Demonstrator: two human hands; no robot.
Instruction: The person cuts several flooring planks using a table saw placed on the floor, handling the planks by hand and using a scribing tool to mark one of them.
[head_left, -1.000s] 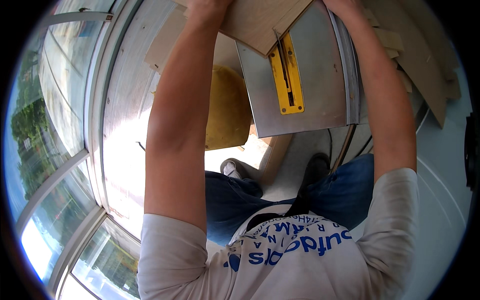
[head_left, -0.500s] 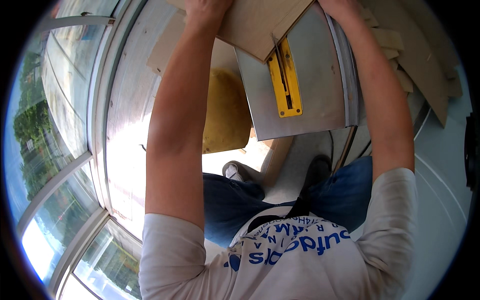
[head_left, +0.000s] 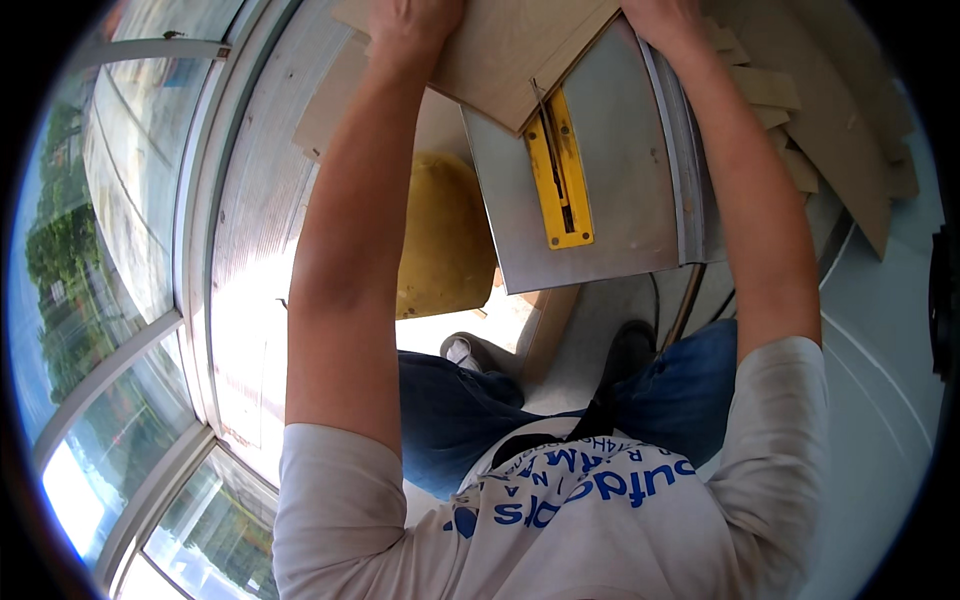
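A flat wooden board [head_left: 510,60] lies at a slant over the metal top of a table saw [head_left: 625,190], its near corner pointing toward me. Beside that corner, a thin saw blade [head_left: 538,97] rises from the slot in the yellow insert plate [head_left: 562,190]. My left hand [head_left: 415,20] is at the board's left side, cut by the upper picture edge. At the board's right corner is my right hand [head_left: 665,18], also cut off at the top. The fingers of both hands are hidden, so their grip does not show.
A yellow rounded housing [head_left: 447,240] stands left of the saw top. Wood offcuts and larger sheets [head_left: 835,130] are piled at the right. A metal rail [head_left: 685,190] runs along the saw's right edge. Windows [head_left: 110,240] line the left. A cable and wooden strip lie near my feet.
The saw top, board and housing sit slightly lower and further left in the picture. My right hand has shifted slightly left in the picture. The board's corner remains beside the blade.
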